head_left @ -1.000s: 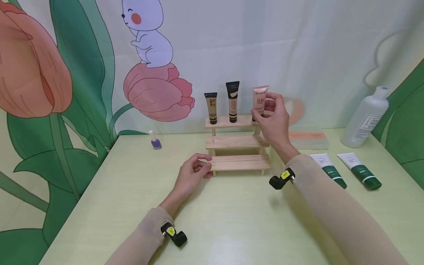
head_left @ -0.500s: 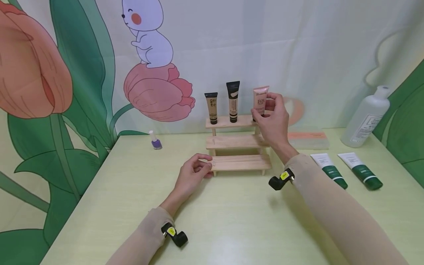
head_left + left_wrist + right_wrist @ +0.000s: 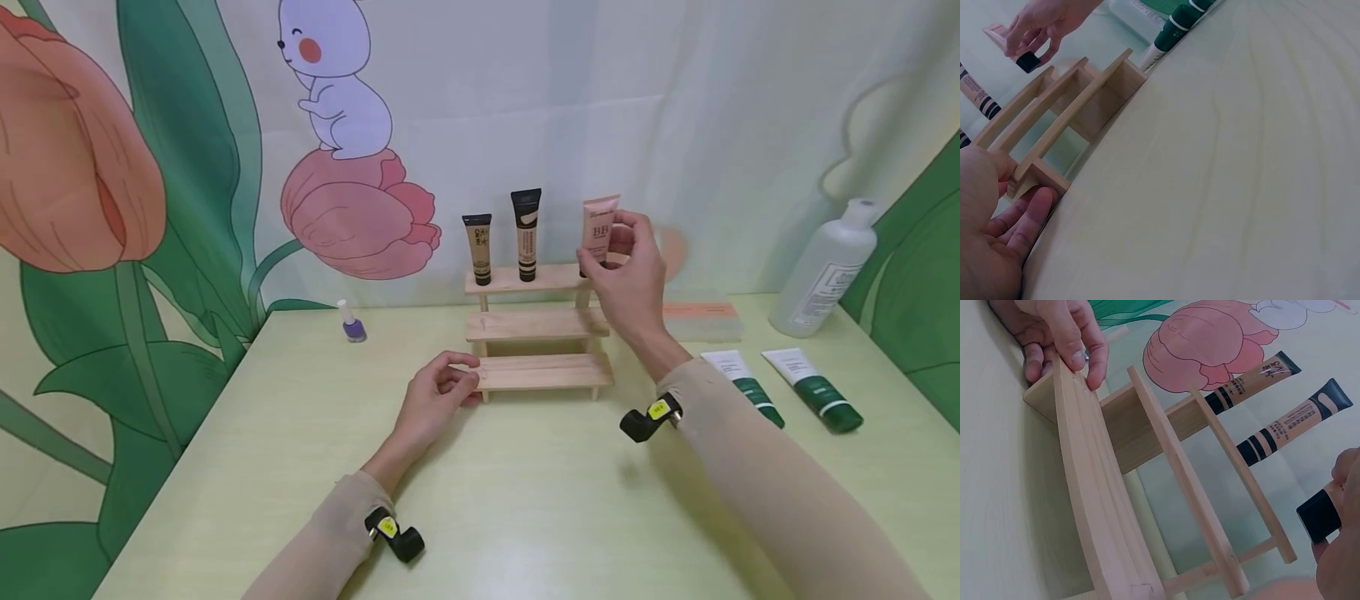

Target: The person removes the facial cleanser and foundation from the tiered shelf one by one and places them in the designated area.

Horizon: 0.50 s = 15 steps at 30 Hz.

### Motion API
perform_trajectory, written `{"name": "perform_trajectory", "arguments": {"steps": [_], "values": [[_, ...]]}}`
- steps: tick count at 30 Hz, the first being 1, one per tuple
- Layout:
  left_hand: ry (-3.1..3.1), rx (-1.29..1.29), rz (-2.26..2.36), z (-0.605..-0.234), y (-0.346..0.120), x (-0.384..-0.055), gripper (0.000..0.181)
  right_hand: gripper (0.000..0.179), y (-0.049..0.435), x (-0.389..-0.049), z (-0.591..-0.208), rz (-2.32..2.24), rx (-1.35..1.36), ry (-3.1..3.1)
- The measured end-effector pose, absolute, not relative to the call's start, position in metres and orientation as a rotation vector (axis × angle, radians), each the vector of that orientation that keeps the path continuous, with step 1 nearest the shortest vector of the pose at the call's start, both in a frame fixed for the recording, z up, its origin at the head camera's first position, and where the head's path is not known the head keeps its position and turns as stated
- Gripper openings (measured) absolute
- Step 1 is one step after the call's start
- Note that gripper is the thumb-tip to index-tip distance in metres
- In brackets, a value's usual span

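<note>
A three-tier wooden display stand stands on the table; in the left wrist view, my left hand grips its lowest shelf by the left end, thumb and fingers around the board. My right hand pinches a pink BB cream tube, cap down, at the right end of the top shelf. The right wrist view shows the tube's black cap apart from that shelf. Two more cosmetic tubes stand upright on the top tier: a small gold tube at the left and a taller beige, black-topped tube in the middle.
Two green-and-white tubes lie to the right, one partly behind the right sleeve. A white bottle stands at the back right beside a flat translucent box. A purple nail polish bottle stands at the back left.
My right hand and the pink BB cream tube have moved slightly to the right over the last half second. My left hand keeps its grip on the stand.
</note>
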<state>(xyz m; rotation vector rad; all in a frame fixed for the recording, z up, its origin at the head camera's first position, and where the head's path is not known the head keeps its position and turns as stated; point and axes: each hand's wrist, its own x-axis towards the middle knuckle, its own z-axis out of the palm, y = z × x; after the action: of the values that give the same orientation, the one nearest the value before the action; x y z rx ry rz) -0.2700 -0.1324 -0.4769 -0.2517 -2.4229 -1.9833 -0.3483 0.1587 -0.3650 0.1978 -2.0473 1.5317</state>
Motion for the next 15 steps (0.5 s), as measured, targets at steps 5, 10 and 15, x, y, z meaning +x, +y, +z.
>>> {"name": "perform_trajectory", "arguments": {"steps": [5,10,15], "values": [[-2.425,-0.253,-1.976,-0.477,-0.131,-0.270,0.019,0.056,0.169,-0.340,-0.361,1.487,0.187,-2.048],[-2.424,-0.248,-1.972,-0.476,-0.131,-0.269,0.019,0.054,0.182,-0.332,-0.358,1.468,0.204,-2.018],[-2.427,-0.241,-1.975,-0.477,-0.131,-0.269,0.019,0.052,0.198,-0.319,-0.355,1.441,0.177,-2.003]]}}
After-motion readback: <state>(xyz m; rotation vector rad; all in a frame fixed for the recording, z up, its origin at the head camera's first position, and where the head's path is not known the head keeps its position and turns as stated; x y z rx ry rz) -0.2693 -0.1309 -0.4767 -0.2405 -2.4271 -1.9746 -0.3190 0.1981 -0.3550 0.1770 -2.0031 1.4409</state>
